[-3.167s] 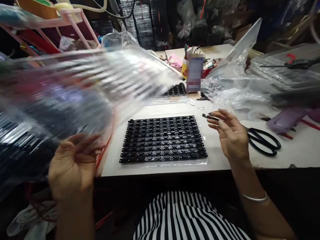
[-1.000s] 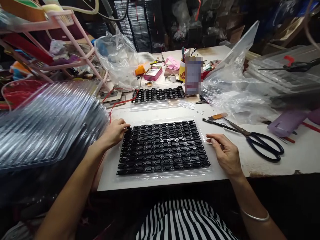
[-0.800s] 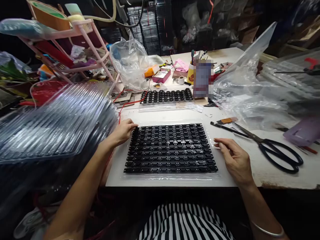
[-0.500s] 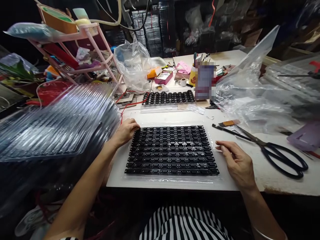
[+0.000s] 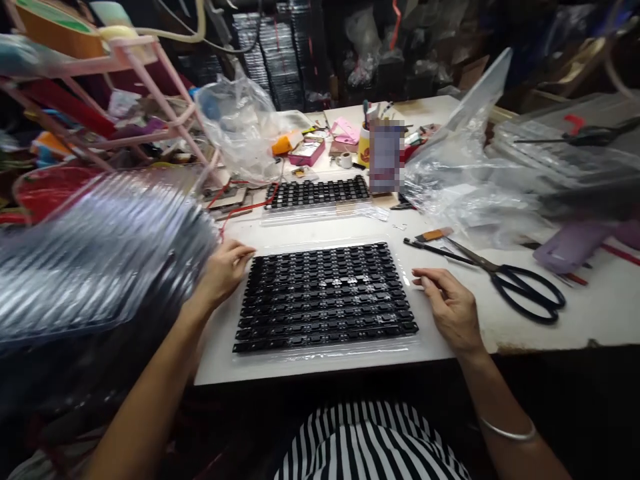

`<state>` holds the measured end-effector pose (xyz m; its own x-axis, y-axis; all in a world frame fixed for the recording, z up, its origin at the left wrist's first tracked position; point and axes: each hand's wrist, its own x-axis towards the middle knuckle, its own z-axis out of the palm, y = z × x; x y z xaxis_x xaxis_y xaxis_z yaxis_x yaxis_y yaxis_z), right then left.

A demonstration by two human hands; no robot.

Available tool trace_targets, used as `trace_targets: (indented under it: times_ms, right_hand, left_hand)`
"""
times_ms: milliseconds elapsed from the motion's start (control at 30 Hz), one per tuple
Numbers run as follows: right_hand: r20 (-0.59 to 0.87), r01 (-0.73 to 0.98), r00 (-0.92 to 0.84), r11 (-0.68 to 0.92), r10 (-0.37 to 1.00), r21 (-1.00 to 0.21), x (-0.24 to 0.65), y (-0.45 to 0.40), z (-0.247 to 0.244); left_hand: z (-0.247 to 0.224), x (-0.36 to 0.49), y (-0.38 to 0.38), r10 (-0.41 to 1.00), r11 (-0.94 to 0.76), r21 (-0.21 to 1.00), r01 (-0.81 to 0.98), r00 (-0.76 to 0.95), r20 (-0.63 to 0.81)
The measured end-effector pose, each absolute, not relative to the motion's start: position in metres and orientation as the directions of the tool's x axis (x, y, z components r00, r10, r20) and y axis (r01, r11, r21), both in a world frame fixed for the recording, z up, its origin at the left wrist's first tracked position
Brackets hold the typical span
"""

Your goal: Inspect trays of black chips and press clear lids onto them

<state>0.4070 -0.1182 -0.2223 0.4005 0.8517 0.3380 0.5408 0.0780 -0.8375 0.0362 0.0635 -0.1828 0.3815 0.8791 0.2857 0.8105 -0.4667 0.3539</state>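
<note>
Black strips fill the clear tray between both hands

I see glossy clear plastic trays, metal scissor blades, and a smooth white table.

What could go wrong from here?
Possibly three things. The left hand is at the far left corner of the clear tray, so an uneven tug or nudge might jostle the closely packed black strips. The stacked clear trays lean close to the left forearm and could slide if bumped. The scissors lie near the right hand, which might catch them in a sideways move.
</note>
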Motion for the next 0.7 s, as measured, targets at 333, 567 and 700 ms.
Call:
trace_targets:
  times_ms: [333, 567, 700]
  right_hand:
    - [0.341, 0.802, 0.274, -0.018, 0.899, -0.598, 0.393, -0.126, -0.223]
    - [0.355, 0.851, 0.203, 0.015, 0.912, -0.525, 0.394, -0.107, -0.224]
    - [0.321, 0.786, 0.254, -0.001, 0.913, -0.618, 0.398, -0.112, -0.222]
  left_hand:
    - [-0.205, 0.019, -0.037, 1.000, 0.016, 0.758, 0.651, 0.003, -0.024]
    - [-0.213, 0.031, -0.047, 0.992, -0.001, 0.781, 0.624, -0.095, 0.077]
    - [-0.214, 0.031, -0.061, 0.989, 0.051, 0.861, 0.506, -0.146, 0.027]
